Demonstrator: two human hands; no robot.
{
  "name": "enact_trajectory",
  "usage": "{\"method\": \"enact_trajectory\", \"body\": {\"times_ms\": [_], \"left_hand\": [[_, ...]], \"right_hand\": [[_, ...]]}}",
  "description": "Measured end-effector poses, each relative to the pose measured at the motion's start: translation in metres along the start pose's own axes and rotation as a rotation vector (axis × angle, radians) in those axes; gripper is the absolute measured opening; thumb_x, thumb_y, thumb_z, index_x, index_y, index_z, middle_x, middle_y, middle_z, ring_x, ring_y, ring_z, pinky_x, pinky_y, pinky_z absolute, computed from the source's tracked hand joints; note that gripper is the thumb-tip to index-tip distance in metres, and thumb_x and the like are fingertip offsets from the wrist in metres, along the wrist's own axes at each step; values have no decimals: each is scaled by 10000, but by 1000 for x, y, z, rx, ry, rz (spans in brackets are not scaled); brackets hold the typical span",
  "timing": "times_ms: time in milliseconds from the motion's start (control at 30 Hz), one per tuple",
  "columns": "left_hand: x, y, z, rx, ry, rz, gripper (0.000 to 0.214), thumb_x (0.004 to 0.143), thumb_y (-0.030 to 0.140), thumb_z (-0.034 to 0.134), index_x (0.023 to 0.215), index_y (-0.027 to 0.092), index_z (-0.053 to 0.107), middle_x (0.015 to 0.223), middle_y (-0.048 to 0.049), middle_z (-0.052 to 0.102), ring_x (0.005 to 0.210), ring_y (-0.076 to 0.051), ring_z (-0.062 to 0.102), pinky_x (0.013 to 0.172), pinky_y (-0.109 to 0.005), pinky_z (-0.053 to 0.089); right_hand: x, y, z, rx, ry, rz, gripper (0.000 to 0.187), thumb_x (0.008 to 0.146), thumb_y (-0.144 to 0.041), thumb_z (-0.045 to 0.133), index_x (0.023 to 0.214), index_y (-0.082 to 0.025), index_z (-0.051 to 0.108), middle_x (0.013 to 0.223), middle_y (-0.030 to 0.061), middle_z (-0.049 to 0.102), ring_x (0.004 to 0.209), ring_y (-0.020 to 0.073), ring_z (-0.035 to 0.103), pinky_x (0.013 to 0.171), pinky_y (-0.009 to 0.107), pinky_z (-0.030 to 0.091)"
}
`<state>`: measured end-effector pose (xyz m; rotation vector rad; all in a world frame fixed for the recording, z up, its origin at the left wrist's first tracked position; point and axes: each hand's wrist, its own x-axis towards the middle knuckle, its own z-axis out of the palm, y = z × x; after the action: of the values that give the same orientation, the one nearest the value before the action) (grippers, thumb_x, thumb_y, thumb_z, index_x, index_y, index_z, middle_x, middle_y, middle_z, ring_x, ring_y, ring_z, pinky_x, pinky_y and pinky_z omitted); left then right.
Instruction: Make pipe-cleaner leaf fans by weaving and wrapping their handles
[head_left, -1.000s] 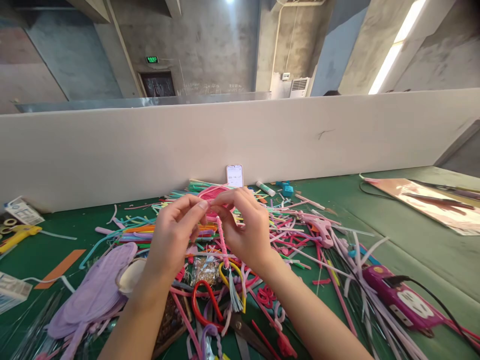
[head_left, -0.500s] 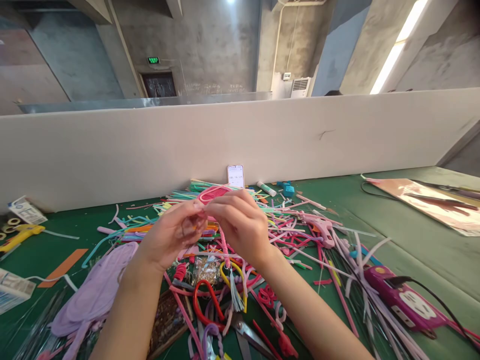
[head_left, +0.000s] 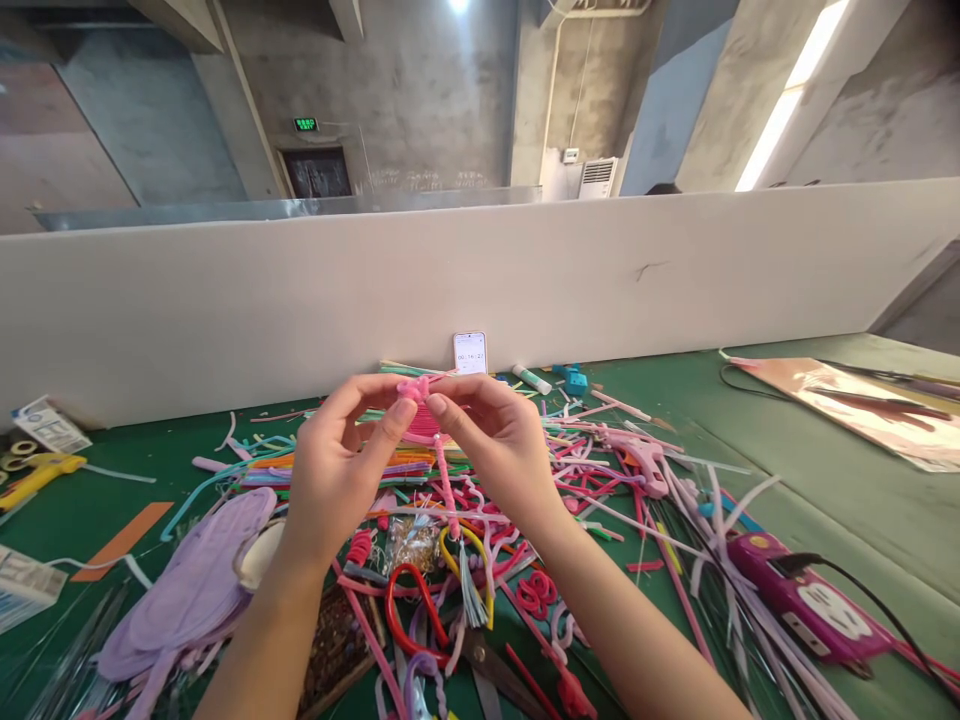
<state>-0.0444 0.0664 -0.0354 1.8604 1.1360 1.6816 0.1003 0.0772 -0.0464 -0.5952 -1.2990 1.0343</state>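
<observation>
Between the thumbs and fingertips of both hands is a small pink pipe-cleaner piece (head_left: 414,390), shaped into loops like a bow or flower. My left hand (head_left: 343,452) pinches it from the left. My right hand (head_left: 496,440) closes on its right side, the thumb pressed near it. Behind and below it a coiled pink pipe-cleaner disc (head_left: 424,425) shows in part; whether it is held too, I cannot tell. A twisted pink stem (head_left: 447,485) hangs or lies below. Red-handled scissors (head_left: 409,632) and a pale tassel (head_left: 472,590) lie under my wrists.
A phone (head_left: 470,353) showing a timer leans on the white partition (head_left: 225,320). A flat lilac pipe-cleaner piece (head_left: 191,590) lies left. A pink glue gun (head_left: 637,458), a magenta power strip (head_left: 810,600) and loose pipe cleaners are on the right. A yellow glue gun (head_left: 45,475) sits far left.
Both hands have turned so the thumbs face me, and the pink looped piece now shows between them. My right hand has rotated outward from over my left fingertips.
</observation>
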Motion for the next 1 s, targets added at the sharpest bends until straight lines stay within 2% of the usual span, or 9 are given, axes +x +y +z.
{"method": "enact_trajectory", "body": {"times_ms": [133,300,533,667,767,867,1000], "left_hand": [[0,0,-1,10,-29,32,164,869,369,675,977,248,698,964,-49,750,869,-172,702,644,-226,590],[-1,0,-2,122,-22,97,160,882,362,660,976,238,698,921,-44,748,803,-164,699,601,-226,579],[-2,-5,-3,384,25,341,96,888,289,665,971,241,661,821,12,702,710,-120,661,607,-225,536],[-3,-6,0,357,42,329,123,862,286,697,963,239,645,847,7,697,730,-126,655,599,-231,540],[-4,-5,2,370,102,332,139,857,276,702,976,240,639,861,4,702,741,-129,656,589,-238,536],[-5,-3,2,387,172,334,139,848,277,714,955,239,634,822,16,705,705,-122,650,571,-238,520],[-5,-3,0,367,137,299,112,845,314,720,885,243,642,778,40,707,642,-105,636,593,-236,523]], "right_hand": [[1,-1,-1,14,19,-1,97,817,-322,707,817,-226,695,803,15,700,728,135,633,696,302,538],[0,-3,0,12,25,0,111,807,-335,711,804,-226,691,808,18,704,746,147,646,704,315,545],[-3,-2,-1,-148,70,-123,78,865,-296,659,856,-230,700,866,27,729,812,156,673,758,327,550],[-2,-5,-1,-60,20,-41,133,877,-332,641,925,-225,706,909,36,738,796,151,678,717,315,558],[-1,-6,-1,3,29,1,147,846,-329,684,955,-232,703,896,32,745,811,163,692,721,322,572],[-2,-5,-1,-36,23,-72,109,851,-286,684,942,-246,729,951,37,752,903,186,702,818,361,579],[-3,-3,-2,-9,-96,-133,144,892,-262,629,976,-264,746,1029,35,749,1004,200,692,914,397,564]]}}
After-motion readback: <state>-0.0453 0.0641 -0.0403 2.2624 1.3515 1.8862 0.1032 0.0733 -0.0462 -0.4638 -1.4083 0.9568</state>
